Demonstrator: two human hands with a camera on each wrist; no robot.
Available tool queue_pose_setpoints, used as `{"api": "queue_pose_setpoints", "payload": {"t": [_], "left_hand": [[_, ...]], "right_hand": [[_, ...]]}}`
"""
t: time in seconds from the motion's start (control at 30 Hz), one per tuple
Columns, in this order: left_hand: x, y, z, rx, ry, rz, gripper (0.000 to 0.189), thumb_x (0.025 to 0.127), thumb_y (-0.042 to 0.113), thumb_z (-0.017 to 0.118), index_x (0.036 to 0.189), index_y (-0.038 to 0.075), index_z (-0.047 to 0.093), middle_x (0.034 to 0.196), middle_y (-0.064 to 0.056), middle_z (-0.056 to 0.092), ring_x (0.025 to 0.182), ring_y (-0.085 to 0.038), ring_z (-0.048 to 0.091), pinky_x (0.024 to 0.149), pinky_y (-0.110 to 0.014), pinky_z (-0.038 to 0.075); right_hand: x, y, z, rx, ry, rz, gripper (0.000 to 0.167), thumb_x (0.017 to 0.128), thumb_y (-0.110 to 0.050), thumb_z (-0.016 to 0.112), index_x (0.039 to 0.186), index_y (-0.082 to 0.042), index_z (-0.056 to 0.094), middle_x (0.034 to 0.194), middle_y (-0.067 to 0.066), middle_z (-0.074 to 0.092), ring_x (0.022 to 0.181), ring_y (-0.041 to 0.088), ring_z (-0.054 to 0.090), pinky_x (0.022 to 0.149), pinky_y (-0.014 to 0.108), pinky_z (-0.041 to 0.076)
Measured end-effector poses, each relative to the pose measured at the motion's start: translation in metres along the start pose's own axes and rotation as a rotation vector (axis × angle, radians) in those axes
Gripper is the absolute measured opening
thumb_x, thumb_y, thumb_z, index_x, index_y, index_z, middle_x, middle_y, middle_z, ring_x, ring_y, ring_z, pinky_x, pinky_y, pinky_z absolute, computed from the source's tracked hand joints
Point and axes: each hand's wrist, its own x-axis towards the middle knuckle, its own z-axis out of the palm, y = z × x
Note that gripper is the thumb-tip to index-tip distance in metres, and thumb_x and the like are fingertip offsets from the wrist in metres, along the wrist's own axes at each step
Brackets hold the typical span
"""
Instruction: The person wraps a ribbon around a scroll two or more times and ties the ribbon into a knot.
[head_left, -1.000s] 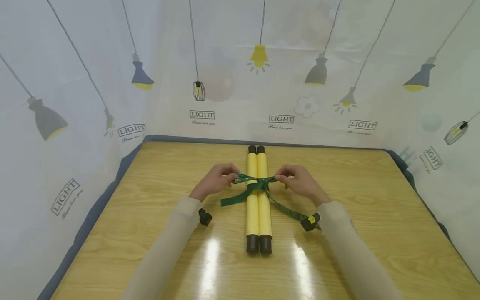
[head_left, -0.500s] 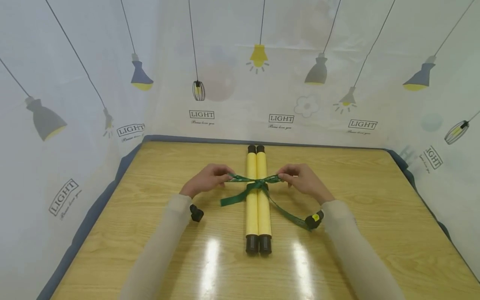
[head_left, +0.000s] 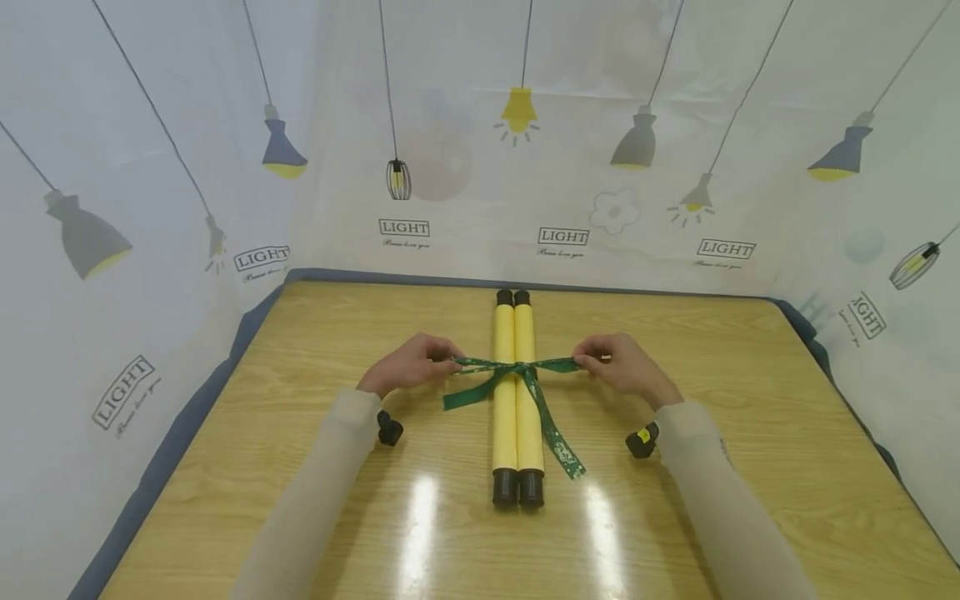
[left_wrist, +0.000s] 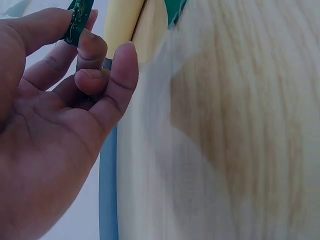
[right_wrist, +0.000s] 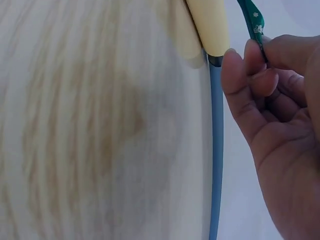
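Observation:
Two yellow tubes (head_left: 506, 425) with black end caps lie side by side on the table, pointing away from me. A green patterned ribbon (head_left: 553, 433) is tied round their middle in a bow. My left hand (head_left: 411, 364) pinches the bow's left loop between thumb and finger; in the left wrist view the ribbon loop (left_wrist: 80, 20) sits between those fingertips. On the other side, my right hand (head_left: 628, 367) pinches the right loop, and the right wrist view has that ribbon part (right_wrist: 254, 20) at the fingertips. Both loops stretch out sideways. Two loose tails hang toward me, one to each side.
The wood-grain table (head_left: 315, 500) reaches to a white curtain (head_left: 480, 192) printed with lamps, at the back and both sides. Blue edging (head_left: 420, 282) runs along the table's border. Small black wrist cameras (head_left: 389, 428) sit by both sleeves.
Both hands have moved apart and slightly toward me, drawing the loops out longer. The right tail, earlier stretched toward the right wrist camera, now falls forward beside the tubes.

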Motion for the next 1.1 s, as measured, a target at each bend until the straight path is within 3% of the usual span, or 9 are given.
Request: {"api": "queue_pose_setpoints", "payload": {"t": [0.17, 0.43, 0.6, 0.7, 0.87, 1.1], "left_hand": [[0.0, -0.002, 0.0, 0.026, -0.02, 0.013, 0.022, 0.105, 0.014, 0.057, 0.121, 0.004, 0.068, 0.111, -0.016, 0.072, 0.087, -0.025, 0.067, 0.075, -0.035, 0.058], [0.0, -0.002, 0.002, 0.057, -0.039, 0.034, 0.019, 0.105, 0.013, 0.059, 0.118, 0.005, 0.07, 0.107, -0.014, 0.073, 0.084, -0.024, 0.064, 0.074, -0.033, 0.054], [0.002, -0.001, 0.002, 0.092, -0.027, 0.04, 0.016, 0.105, 0.012, 0.058, 0.114, 0.006, 0.07, 0.106, -0.013, 0.072, 0.088, -0.021, 0.064, 0.078, -0.032, 0.053], [0.002, -0.001, 0.0, 0.149, 0.014, 0.035, 0.013, 0.105, 0.012, 0.058, 0.111, 0.008, 0.069, 0.103, -0.01, 0.071, 0.091, -0.018, 0.064, 0.081, -0.032, 0.053], [0.001, 0.0, -0.003, 0.192, 0.1, 0.049, 0.014, 0.104, 0.019, 0.062, 0.115, 0.012, 0.068, 0.105, -0.006, 0.07, 0.097, -0.018, 0.065, 0.089, -0.039, 0.053], [-0.004, -0.003, -0.002, 0.059, 0.072, 0.033, 0.041, 0.103, 0.031, 0.065, 0.136, 0.008, 0.061, 0.122, -0.011, 0.065, 0.107, -0.024, 0.063, 0.086, -0.039, 0.055]], "right_hand": [[-0.003, 0.005, 0.001, -0.016, 0.015, 0.004, 0.018, 0.105, -0.019, 0.06, 0.111, -0.007, 0.072, 0.103, 0.012, 0.073, 0.08, 0.022, 0.07, 0.081, 0.033, 0.057], [-0.008, 0.012, 0.0, 0.003, 0.01, -0.012, 0.016, 0.104, -0.015, 0.061, 0.109, -0.004, 0.072, 0.101, 0.015, 0.072, 0.081, 0.023, 0.069, 0.074, 0.027, 0.055], [-0.008, 0.011, 0.004, -0.016, 0.049, -0.019, 0.015, 0.104, -0.013, 0.061, 0.106, -0.004, 0.072, 0.101, 0.014, 0.073, 0.085, 0.02, 0.068, 0.077, 0.027, 0.056], [-0.005, 0.007, 0.01, -0.024, 0.087, -0.034, 0.015, 0.104, -0.016, 0.063, 0.107, -0.006, 0.073, 0.101, 0.011, 0.074, 0.085, 0.019, 0.07, 0.079, 0.027, 0.057], [-0.004, -0.002, 0.017, 0.037, 0.112, -0.03, 0.023, 0.105, -0.023, 0.06, 0.119, -0.007, 0.071, 0.107, 0.013, 0.074, 0.084, 0.026, 0.071, 0.077, 0.034, 0.059], [-0.009, 0.005, 0.015, 0.17, 0.093, 0.052, 0.047, 0.11, -0.034, 0.048, 0.146, -0.004, 0.053, 0.135, 0.023, 0.063, 0.111, 0.038, 0.069, 0.095, 0.049, 0.057]]}}
